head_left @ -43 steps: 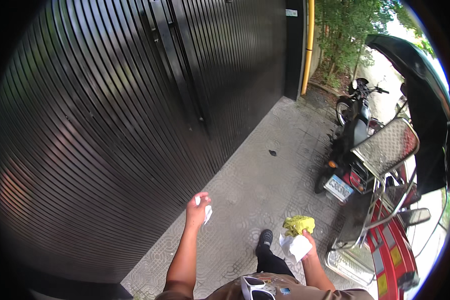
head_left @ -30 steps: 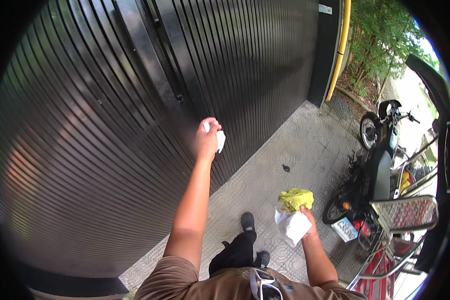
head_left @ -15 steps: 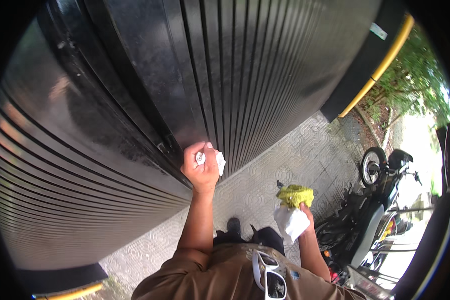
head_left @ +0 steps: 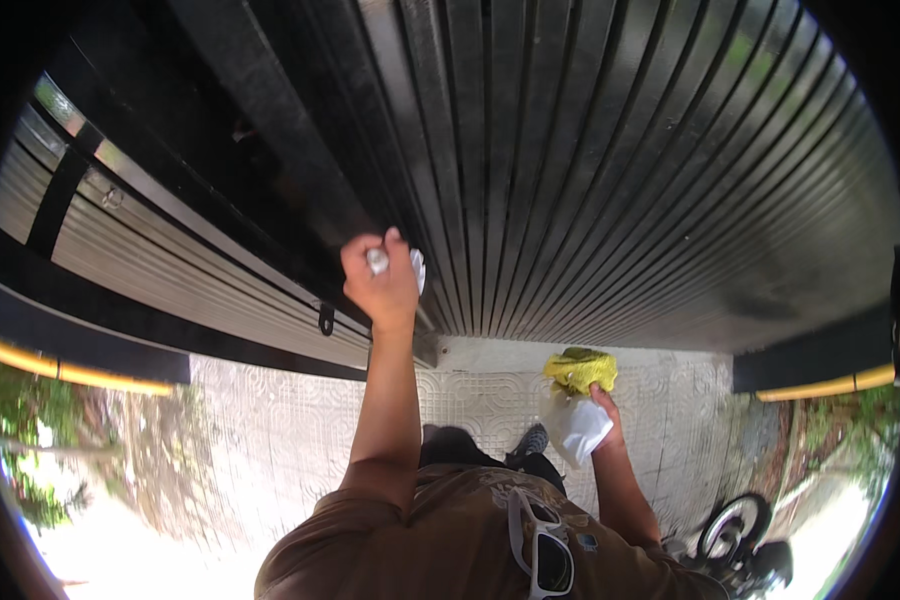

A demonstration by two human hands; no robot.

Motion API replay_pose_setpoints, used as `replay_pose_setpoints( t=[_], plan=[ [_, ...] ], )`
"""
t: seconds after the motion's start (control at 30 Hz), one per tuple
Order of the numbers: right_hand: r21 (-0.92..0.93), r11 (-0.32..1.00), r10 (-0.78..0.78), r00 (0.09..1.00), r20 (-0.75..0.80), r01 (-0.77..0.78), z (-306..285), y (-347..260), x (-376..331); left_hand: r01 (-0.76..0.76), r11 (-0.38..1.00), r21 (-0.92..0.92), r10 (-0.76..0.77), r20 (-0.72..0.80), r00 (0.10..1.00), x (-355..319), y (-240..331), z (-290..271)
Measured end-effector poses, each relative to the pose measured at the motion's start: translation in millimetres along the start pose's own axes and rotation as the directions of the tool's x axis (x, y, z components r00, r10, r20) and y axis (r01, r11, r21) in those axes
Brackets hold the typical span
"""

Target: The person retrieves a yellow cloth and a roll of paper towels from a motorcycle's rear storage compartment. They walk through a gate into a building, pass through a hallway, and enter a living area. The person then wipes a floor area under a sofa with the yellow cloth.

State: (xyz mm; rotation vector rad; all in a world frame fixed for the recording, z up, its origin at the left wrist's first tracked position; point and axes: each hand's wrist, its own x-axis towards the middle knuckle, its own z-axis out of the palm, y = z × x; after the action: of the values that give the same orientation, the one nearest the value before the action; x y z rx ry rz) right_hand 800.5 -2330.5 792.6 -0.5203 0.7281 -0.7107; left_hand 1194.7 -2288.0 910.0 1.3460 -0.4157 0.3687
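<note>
My left hand [head_left: 382, 282] is closed around a crumpled white cloth or paper [head_left: 418, 270], whose ends poke out between and beside the fingers. The fist is raised against the edge of a dark ribbed metal gate [head_left: 530, 200]; whether it grips the gate's edge too, I cannot make out. Lower down on the right, my right hand [head_left: 607, 425] clasps a yellow-green cloth [head_left: 582, 370] together with a white cloth or bag [head_left: 576, 428] hanging under it. A small dark metal latch tab [head_left: 326, 318] juts from the left panel, near my left forearm.
A second ribbed panel [head_left: 220, 280] with a dark frame runs off to the left. Patterned paving [head_left: 270, 420] lies under my feet. Dark posts with yellow edging [head_left: 820, 387] flank both sides, plants beyond them. Part of a motorcycle [head_left: 735, 530] stands at the lower right.
My view has turned, so the motorcycle sits lower at the right. The gap between the two gate panels looks wider, exposing the latch tab. Both hands keep their cloths.
</note>
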Motion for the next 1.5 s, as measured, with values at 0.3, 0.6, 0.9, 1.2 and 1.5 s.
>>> replay_pose_setpoints(
  t=[0.3,0.6,0.9,1.2,1.5],
  plan=[
    [-0.116,0.982,0.172,0.960,0.219,-0.149,-6,-57,106,-0.084,0.927,0.365,0.070,0.054,0.996,42,-39,44],
    [-0.141,0.981,0.168,0.938,0.302,-0.130,36,-57,97,-0.041,0.976,0.215,0.005,0.167,0.986,44,-1,67],
    [-0.219,0.961,0.235,0.917,0.323,-0.169,156,-52,268,0.181,0.983,0.012,-0.173,0.368,0.914,120,-52,188],
    [-0.411,0.876,0.450,0.734,0.509,-0.252,309,1,480,0.100,0.967,0.233,-0.247,0.782,0.572,229,-60,269],
    [-0.538,0.772,-0.119,0.910,0.398,0.337,396,40,600,0.102,0.990,-0.097,0.103,0.993,-0.060,312,-111,320]
  ],
)
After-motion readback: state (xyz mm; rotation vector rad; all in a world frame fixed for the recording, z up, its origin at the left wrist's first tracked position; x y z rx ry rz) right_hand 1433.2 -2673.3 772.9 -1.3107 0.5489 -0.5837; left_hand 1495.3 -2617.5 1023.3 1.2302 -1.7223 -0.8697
